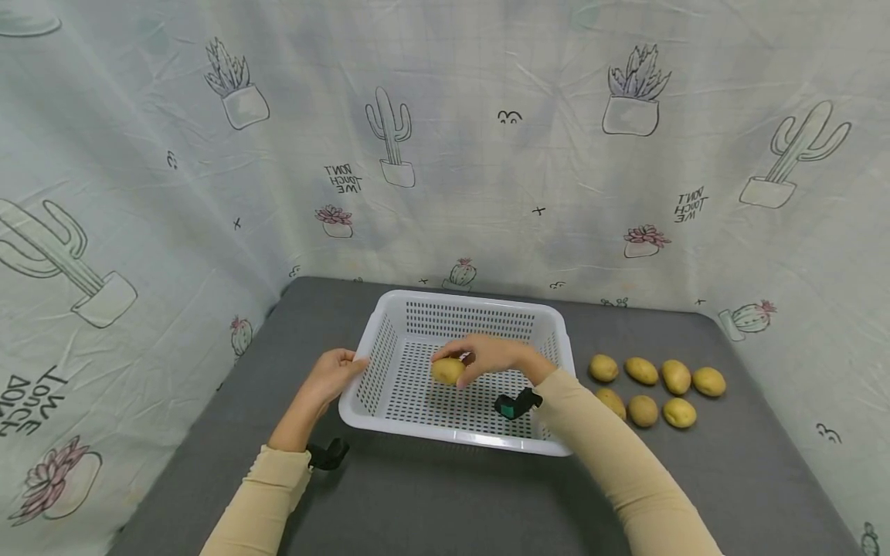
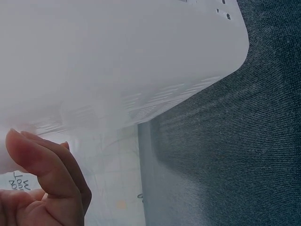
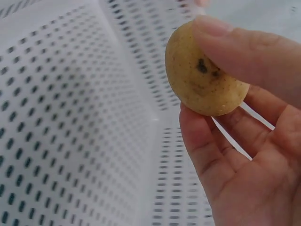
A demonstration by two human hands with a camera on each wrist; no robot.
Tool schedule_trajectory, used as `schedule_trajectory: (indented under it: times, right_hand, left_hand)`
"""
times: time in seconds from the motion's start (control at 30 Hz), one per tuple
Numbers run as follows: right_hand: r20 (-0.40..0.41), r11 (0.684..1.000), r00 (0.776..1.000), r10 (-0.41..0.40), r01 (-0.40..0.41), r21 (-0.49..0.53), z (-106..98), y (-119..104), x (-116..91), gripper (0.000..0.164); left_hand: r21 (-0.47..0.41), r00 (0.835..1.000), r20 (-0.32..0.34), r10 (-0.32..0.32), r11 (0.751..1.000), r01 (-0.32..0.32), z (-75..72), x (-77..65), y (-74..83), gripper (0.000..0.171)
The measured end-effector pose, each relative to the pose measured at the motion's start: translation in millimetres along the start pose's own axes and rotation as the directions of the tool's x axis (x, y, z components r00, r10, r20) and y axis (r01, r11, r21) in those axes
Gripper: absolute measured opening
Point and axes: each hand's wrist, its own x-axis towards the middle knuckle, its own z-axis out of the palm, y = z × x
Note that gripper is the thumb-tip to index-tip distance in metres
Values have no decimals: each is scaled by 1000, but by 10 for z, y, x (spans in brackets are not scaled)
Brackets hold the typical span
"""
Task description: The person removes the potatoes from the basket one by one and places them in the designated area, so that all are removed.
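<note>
My right hand [image 1: 484, 357] holds a yellow potato [image 1: 447, 371] between thumb and fingers, over the inside of a white plastic basket [image 1: 455, 439] with slotted walls and floor. In the right wrist view, dark spots mark the skin of the potato [image 3: 202, 80], and the thumb lies across its upper side. At the basket's left end, my left hand [image 1: 334, 377] grips the rim, thumb on top. From the left wrist view, the curled fingers [image 2: 51, 165] show beside the basket's outer wall [image 2: 141, 52]. No other potato shows inside the basket; my right forearm covers its right corner.
Several potatoes [image 1: 676, 377] lie in two rough rows on the grey tabletop [image 1: 445, 502], right of the basket. My right sleeve [image 1: 619, 463] partly hides the nearest one. A patterned curtain [image 1: 445, 154] hangs behind the table and along both sides.
</note>
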Motion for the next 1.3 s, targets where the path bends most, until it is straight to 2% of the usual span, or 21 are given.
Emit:
schedule_trajectory:
  times: [0.17,0.37,0.67,0.83,1.0,1.2,1.3]
  right_hand:
    - [-59,997,998,-38,42,66,-79,-21,-108,60]
    - [-125,993,990,-68,79,87,-148,-108,-296,59]
    - [-258,977,963,-72,121,178,-212,-141,-649,57]
    - [-326,964,941,-92,166,209,-281,-133,-911,56]
    - [-407,955,907,-107,208,212,-315,-57,-1233,59]
    - [-500,961,862,-84,202,187,-296,39,-1625,59]
    - [-550,974,833,-59,169,152,-271,74,-1829,58]
  left_hand:
    - [0,1000,2,11,1000,-11,4,-22,27,35]
    - [-4,1000,3,5,1000,-5,-5,-32,56,35]
    - [-23,1000,18,5,1000,-5,-5,-34,44,36]
    - [-14,1000,18,-3,1000,3,-3,-15,30,37]
    - [-5,1000,25,-5,1000,5,-8,4,51,37]
    - [15,1000,20,-17,1000,16,-17,-9,58,38]
    - [23,1000,16,-23,999,22,-23,-33,49,37]
